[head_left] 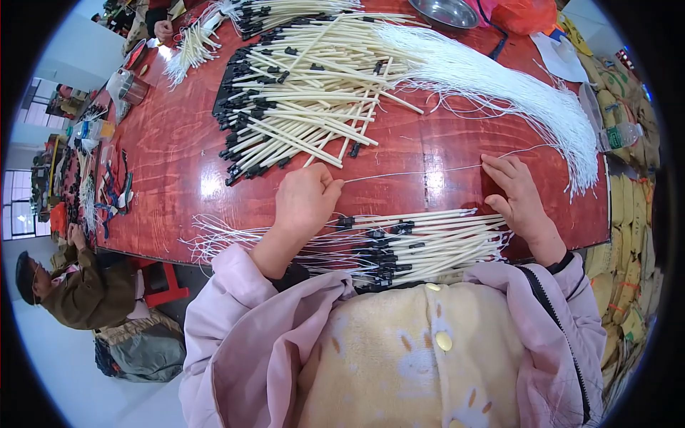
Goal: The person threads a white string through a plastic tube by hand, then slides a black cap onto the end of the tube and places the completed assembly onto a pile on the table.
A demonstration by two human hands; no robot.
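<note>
My left hand (305, 203) is closed in a pinch on one end of a thin white string (399, 173), just below the large pile of cream rods. The string stretches across the red table to my right hand (515, 196), passes at its fingertips, and runs on toward a long bundle of white strings (485, 71). My right hand's thumb and fingers are apart. Cream rods with black ends (300, 93) lie heaped beyond my left hand. Close to my body, between my forearms, rests a second row of such rods (421, 246), with white strings trailing out leftward.
The red table (164, 157) is glossy. A metal bowl (446, 13) and red plastic bag (524, 16) are at the back. A plastic bottle (622, 135) and stacked sacks (628, 235) are at right. Another person (89, 285) sits at left; a co-worker's hand (163, 31) is far left.
</note>
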